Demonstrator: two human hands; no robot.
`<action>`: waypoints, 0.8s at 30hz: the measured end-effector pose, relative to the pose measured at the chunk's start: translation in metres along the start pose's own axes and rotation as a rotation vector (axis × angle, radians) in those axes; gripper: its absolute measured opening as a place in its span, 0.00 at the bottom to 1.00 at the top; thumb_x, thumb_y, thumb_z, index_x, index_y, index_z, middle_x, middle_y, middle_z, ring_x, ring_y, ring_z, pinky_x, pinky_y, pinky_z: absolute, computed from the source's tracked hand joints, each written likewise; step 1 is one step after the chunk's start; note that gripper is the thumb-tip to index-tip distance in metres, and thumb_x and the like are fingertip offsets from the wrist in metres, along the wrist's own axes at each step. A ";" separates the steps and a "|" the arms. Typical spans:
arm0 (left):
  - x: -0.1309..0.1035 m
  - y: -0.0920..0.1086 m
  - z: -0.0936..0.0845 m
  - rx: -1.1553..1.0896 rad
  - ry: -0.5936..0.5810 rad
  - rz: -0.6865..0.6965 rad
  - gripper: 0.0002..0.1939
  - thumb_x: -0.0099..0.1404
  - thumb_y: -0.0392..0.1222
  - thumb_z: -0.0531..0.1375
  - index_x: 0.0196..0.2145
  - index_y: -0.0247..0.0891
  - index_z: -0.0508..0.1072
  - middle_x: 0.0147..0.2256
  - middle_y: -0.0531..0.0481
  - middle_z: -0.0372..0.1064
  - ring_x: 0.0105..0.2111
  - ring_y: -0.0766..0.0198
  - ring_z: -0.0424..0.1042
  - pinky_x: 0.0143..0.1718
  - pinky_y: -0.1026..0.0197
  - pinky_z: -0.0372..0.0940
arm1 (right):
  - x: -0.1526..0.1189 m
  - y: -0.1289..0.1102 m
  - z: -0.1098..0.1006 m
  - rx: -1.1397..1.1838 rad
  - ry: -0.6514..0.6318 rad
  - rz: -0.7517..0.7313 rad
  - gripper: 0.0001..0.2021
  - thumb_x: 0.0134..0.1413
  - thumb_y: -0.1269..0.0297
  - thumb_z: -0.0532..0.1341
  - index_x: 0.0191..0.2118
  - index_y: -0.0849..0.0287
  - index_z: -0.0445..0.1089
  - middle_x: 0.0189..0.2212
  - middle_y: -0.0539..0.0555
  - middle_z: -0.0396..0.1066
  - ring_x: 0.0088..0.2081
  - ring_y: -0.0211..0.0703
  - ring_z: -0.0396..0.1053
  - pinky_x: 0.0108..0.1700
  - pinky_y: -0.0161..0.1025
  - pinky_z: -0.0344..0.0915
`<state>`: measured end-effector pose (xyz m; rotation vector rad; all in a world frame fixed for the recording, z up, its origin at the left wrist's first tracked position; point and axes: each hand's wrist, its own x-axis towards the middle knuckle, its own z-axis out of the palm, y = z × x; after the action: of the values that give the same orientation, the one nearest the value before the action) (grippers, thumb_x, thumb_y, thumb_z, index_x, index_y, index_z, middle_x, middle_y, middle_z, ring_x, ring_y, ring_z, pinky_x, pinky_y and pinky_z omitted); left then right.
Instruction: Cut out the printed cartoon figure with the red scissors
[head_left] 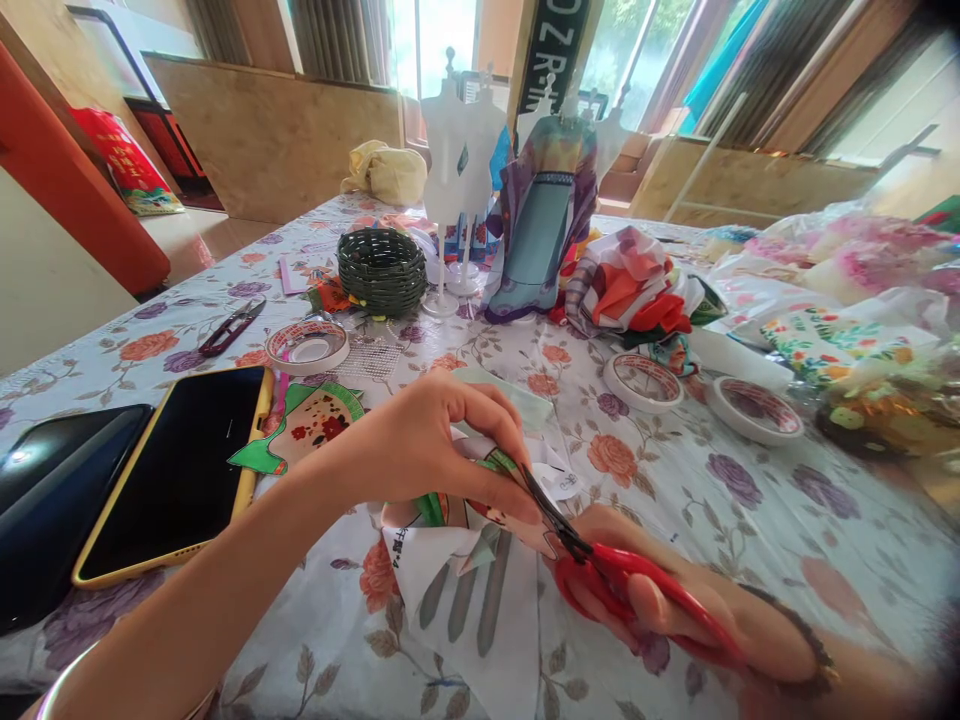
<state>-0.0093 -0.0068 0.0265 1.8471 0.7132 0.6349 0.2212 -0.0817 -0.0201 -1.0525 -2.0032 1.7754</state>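
Observation:
My left hand reaches across the middle, closed in a pinch on a piece of white printed fabric with grey stripes, green-edged shapes and small lettering. My right hand is wrapped around the red handles of a pair of scissors. Their dark blades lie against the fabric's edge, close to my left fingertips; how far they are parted is hard to see. Part of the fabric is folded and hidden under my left hand. Beside my left wrist lies a cut-out piece with a green border and red flowers.
At left are a yellow-cased phone, a dark device and thread snips. Tape rolls sit on the flowered tablecloth. Behind stand a dark woven basket, white mannequins and bundled fabrics.

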 end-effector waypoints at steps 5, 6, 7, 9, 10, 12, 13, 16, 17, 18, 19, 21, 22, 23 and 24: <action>0.001 -0.004 -0.001 0.018 -0.016 0.046 0.07 0.47 0.39 0.73 0.24 0.38 0.80 0.29 0.53 0.72 0.33 0.66 0.71 0.35 0.66 0.65 | 0.003 -0.002 0.001 0.083 0.009 -0.003 0.32 0.47 0.27 0.52 0.28 0.56 0.58 0.22 0.48 0.56 0.20 0.34 0.50 0.18 0.31 0.49; 0.001 -0.004 -0.001 0.013 -0.020 0.052 0.07 0.47 0.39 0.73 0.24 0.38 0.80 0.29 0.53 0.72 0.33 0.67 0.71 0.36 0.66 0.64 | 0.003 -0.003 0.001 0.060 -0.017 -0.008 0.33 0.47 0.26 0.51 0.27 0.57 0.58 0.22 0.48 0.56 0.20 0.34 0.49 0.19 0.32 0.49; 0.001 -0.004 -0.001 0.006 -0.022 0.054 0.07 0.47 0.39 0.73 0.24 0.38 0.80 0.29 0.53 0.72 0.33 0.67 0.71 0.36 0.66 0.65 | 0.004 -0.005 0.000 0.040 -0.033 -0.020 0.33 0.47 0.25 0.49 0.26 0.57 0.57 0.22 0.48 0.55 0.21 0.34 0.49 0.20 0.32 0.48; 0.001 -0.002 -0.001 -0.001 -0.018 0.046 0.06 0.47 0.37 0.73 0.24 0.38 0.80 0.29 0.54 0.72 0.33 0.67 0.71 0.37 0.66 0.65 | 0.004 -0.008 -0.001 0.021 -0.016 -0.042 0.33 0.49 0.26 0.48 0.27 0.57 0.58 0.22 0.48 0.56 0.21 0.35 0.49 0.21 0.33 0.48; 0.000 -0.001 -0.001 -0.002 -0.012 0.036 0.06 0.47 0.37 0.73 0.24 0.38 0.80 0.29 0.53 0.72 0.34 0.67 0.71 0.38 0.66 0.65 | 0.004 -0.009 -0.001 0.021 0.003 -0.047 0.33 0.49 0.26 0.49 0.27 0.57 0.58 0.22 0.48 0.56 0.22 0.35 0.49 0.22 0.33 0.47; 0.000 0.000 0.000 0.000 -0.003 0.019 0.06 0.47 0.37 0.73 0.24 0.38 0.80 0.29 0.53 0.72 0.35 0.65 0.71 0.39 0.65 0.66 | 0.005 -0.010 -0.001 0.027 0.019 -0.045 0.32 0.50 0.27 0.49 0.29 0.57 0.60 0.23 0.48 0.56 0.22 0.35 0.50 0.22 0.34 0.47; 0.000 0.001 -0.001 0.004 -0.002 0.015 0.06 0.47 0.37 0.73 0.24 0.38 0.80 0.29 0.53 0.73 0.35 0.65 0.71 0.38 0.64 0.66 | 0.005 -0.010 -0.001 0.029 0.009 -0.039 0.32 0.50 0.27 0.49 0.29 0.57 0.60 0.23 0.48 0.56 0.21 0.35 0.50 0.21 0.34 0.47; -0.001 0.002 -0.001 0.017 -0.002 0.019 0.06 0.47 0.37 0.73 0.24 0.39 0.80 0.26 0.53 0.73 0.36 0.63 0.71 0.38 0.64 0.66 | 0.005 -0.008 -0.001 0.017 0.001 -0.042 0.32 0.50 0.27 0.48 0.28 0.57 0.59 0.22 0.48 0.55 0.21 0.35 0.49 0.21 0.34 0.47; -0.001 0.002 -0.002 0.020 -0.001 0.020 0.06 0.48 0.37 0.73 0.24 0.39 0.80 0.26 0.53 0.73 0.36 0.63 0.71 0.38 0.64 0.66 | 0.005 -0.008 -0.001 0.015 0.004 -0.048 0.32 0.50 0.27 0.48 0.28 0.57 0.59 0.22 0.48 0.55 0.21 0.35 0.49 0.21 0.34 0.47; -0.001 0.002 -0.002 0.021 -0.001 0.019 0.05 0.48 0.37 0.73 0.23 0.39 0.80 0.25 0.53 0.72 0.35 0.63 0.71 0.37 0.63 0.66 | 0.005 -0.008 -0.001 0.017 0.005 -0.054 0.32 0.50 0.27 0.49 0.27 0.57 0.59 0.22 0.47 0.55 0.21 0.35 0.49 0.20 0.34 0.47; -0.001 0.001 -0.002 0.021 -0.001 0.016 0.05 0.48 0.37 0.73 0.23 0.39 0.80 0.25 0.53 0.72 0.35 0.63 0.71 0.38 0.63 0.66 | 0.005 -0.008 -0.001 0.021 0.009 -0.060 0.31 0.50 0.28 0.49 0.27 0.57 0.58 0.21 0.47 0.54 0.20 0.34 0.48 0.20 0.34 0.47; -0.001 0.001 -0.002 0.020 -0.002 0.010 0.05 0.48 0.37 0.73 0.23 0.39 0.80 0.24 0.53 0.72 0.36 0.63 0.71 0.38 0.64 0.66 | 0.005 -0.007 -0.001 0.026 0.015 -0.056 0.30 0.51 0.29 0.50 0.27 0.57 0.58 0.22 0.47 0.55 0.20 0.34 0.49 0.20 0.33 0.48; -0.001 0.001 -0.002 0.018 -0.002 0.007 0.05 0.47 0.37 0.73 0.23 0.39 0.80 0.25 0.54 0.71 0.36 0.63 0.71 0.38 0.64 0.65 | 0.004 -0.007 -0.001 0.028 0.023 -0.050 0.30 0.51 0.30 0.50 0.27 0.57 0.58 0.22 0.47 0.55 0.20 0.33 0.49 0.20 0.33 0.48; -0.001 0.001 -0.002 0.014 -0.001 0.003 0.06 0.47 0.37 0.73 0.23 0.39 0.80 0.25 0.54 0.71 0.36 0.63 0.71 0.38 0.64 0.65 | 0.004 -0.007 -0.001 0.027 0.029 -0.043 0.28 0.52 0.32 0.51 0.27 0.57 0.58 0.22 0.47 0.55 0.20 0.33 0.50 0.19 0.32 0.49; -0.001 0.001 -0.002 0.008 -0.001 0.000 0.06 0.47 0.37 0.73 0.23 0.39 0.80 0.25 0.54 0.71 0.36 0.63 0.71 0.37 0.64 0.65 | 0.003 -0.007 -0.001 0.022 0.030 -0.042 0.27 0.53 0.33 0.51 0.27 0.57 0.58 0.22 0.47 0.55 0.20 0.33 0.50 0.19 0.32 0.49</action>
<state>-0.0109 -0.0069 0.0283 1.8545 0.7163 0.6313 0.2171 -0.0789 -0.0146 -1.0162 -1.9696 1.7463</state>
